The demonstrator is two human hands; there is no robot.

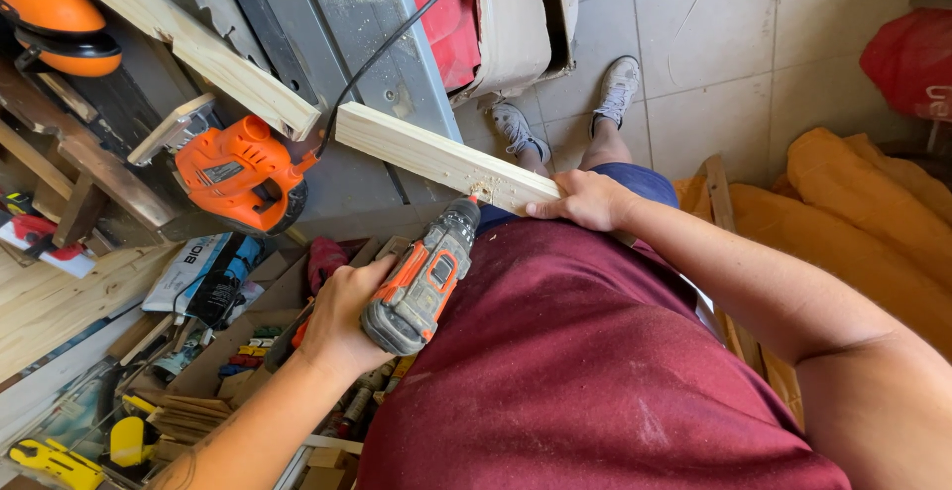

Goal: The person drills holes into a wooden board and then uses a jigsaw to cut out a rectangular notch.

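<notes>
Left hand (342,316) grip wraps drill (421,277) | right hand (585,199) grip clasps plank (441,160)

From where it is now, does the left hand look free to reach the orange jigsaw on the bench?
Probably not yet: the left hand is wrapped around the cordless drill, pressed at the wooden batten. The jigsaw lies close, with nothing in between.

The near end of the wooden batten (446,160) is hidden under the right hand (587,199) and behind the maroon shirt (595,361). The drill (421,282) tip meets the batten's edge, its bit too small to make out. The left hand (342,316) covers the drill's grip. The orange ear defenders (61,24) are cut off at the left edge. The orange power tool (238,175), possibly a jigsaw, hides its blade.
</notes>
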